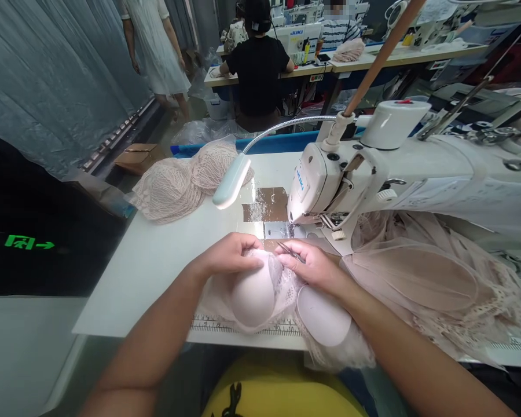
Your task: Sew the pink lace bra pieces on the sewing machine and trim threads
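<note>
A pale pink lace bra (260, 295) lies on the white sewing table (156, 260) in front of me, its two padded cups facing up. My left hand (232, 255) is closed on the upper edge of the left cup. My right hand (310, 263) pinches the lace between the cups and holds small metal tweezers (290, 251). Both hands sit just in front of the needle area of the white JUKI sewing machine (325, 185).
A heap of finished pink lace bras (178, 179) rests at the table's far left, beside a gooseneck lamp (232, 182). More pink fabric (434, 284) piles to the right under the machine arm. Other people sit and stand at workstations (260, 63) behind.
</note>
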A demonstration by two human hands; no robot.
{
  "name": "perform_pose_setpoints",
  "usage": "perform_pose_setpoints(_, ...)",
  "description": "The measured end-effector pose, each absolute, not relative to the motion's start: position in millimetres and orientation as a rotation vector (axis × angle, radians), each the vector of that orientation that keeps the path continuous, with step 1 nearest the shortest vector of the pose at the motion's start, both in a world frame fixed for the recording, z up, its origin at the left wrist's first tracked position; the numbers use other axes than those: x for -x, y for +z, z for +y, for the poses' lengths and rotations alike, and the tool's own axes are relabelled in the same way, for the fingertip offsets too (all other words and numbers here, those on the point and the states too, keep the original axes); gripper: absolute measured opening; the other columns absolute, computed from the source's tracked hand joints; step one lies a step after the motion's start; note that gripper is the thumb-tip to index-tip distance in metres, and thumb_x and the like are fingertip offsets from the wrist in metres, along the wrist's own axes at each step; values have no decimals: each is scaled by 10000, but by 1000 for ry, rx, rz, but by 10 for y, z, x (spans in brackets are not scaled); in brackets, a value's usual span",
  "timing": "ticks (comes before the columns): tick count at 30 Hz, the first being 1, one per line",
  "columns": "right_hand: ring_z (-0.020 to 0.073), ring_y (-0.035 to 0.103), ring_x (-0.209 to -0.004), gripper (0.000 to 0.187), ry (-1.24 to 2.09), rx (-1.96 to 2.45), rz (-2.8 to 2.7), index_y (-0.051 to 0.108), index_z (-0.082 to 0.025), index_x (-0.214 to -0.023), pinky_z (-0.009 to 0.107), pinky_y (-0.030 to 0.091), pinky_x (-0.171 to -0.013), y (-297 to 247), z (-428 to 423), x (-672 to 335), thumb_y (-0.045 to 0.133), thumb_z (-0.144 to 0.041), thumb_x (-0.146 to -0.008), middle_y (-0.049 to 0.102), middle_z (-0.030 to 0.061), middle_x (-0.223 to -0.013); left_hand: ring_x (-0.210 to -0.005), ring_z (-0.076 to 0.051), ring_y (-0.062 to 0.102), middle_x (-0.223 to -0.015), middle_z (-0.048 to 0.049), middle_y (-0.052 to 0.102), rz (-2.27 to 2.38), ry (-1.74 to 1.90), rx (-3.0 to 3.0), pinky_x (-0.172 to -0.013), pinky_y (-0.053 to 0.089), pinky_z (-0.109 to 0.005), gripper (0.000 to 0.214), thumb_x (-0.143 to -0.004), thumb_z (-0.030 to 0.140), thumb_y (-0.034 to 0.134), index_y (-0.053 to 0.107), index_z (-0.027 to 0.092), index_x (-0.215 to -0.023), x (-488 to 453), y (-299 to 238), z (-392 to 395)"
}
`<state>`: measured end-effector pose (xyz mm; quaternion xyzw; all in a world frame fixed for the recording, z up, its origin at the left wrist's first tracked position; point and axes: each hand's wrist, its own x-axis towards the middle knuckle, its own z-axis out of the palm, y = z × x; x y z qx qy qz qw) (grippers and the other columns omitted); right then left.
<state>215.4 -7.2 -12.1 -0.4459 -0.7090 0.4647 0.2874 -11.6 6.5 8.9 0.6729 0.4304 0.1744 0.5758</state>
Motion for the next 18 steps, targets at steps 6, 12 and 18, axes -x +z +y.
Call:
perform_pose_setpoints(6,148,526,-654,239,1321,1169,-1877,610,-182,-768,262,426,-584,-130,-117,-2134,567,-403,-846,587,5,-713,-727,-126,520,-818,-8,578,1006,536,-1538,-627,397,-207,208,-743,288,676,626,151,-890,-60,20,6)
perform_pose_setpoints(12,155,545,-678,192,1240,1146,-1882,640,-184,-782,268,437,-618,-61,-129,-2130,556,-344,-847,615,14,-732,-745,-137,537,-831,-37,594,944,534,-1463,-644,416,-222,253,-756,351,688,633,123,-852,-89,2,5)
perform_pose_setpoints(18,203,619,-894,208,1243,1130,-1773,633,-195,-961,328,481,-804,-148,-131,-2157,567,-358,-851,674,57,-952,-737,-159,571,-806,-54,626,946,475,-1353,-645,445,-248,285,-760,372,694,676,114,-879,-93,-13,2)
